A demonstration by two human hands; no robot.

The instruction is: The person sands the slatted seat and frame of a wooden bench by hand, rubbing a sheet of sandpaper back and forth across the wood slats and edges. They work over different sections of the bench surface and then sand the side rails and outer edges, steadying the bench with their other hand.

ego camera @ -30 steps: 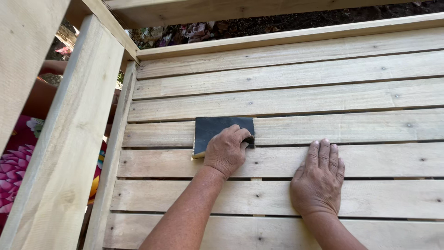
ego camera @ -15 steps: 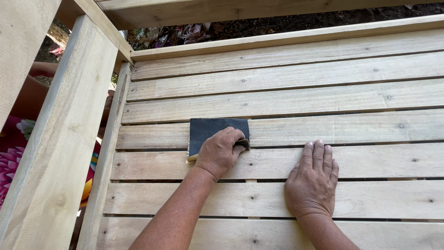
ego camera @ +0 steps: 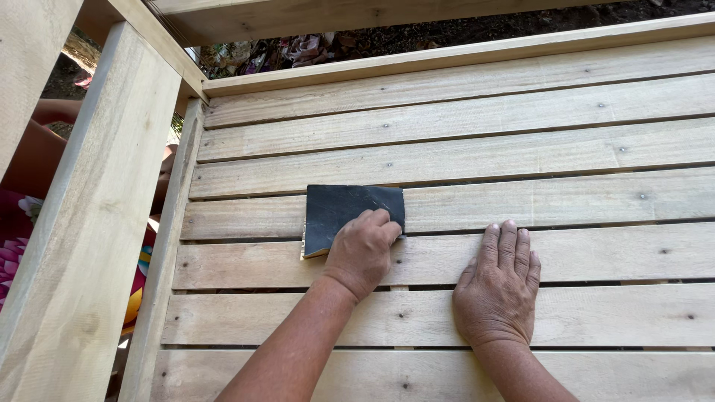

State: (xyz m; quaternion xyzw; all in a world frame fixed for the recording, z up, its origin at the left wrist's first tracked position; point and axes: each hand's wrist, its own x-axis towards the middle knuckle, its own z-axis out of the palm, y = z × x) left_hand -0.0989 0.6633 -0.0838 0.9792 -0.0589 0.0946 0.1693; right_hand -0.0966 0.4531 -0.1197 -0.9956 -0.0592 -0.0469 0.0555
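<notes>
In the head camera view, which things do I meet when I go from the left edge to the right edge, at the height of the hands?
Thick pale wooden post → narrow wooden side rail → dark rectangular sandpaper sheet → left hand pressing on its right part → right hand flat on the pale wooden slats.

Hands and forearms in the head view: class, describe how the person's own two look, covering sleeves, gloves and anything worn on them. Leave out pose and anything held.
Both are bare. The left hand and right hand wear no gloves, and no ring, watch or bracelet shows. Both forearms are uncovered as far as the frame's lower edge, so no sleeve is in view. The fingers have short nails, with no polish that can be made out.
</notes>
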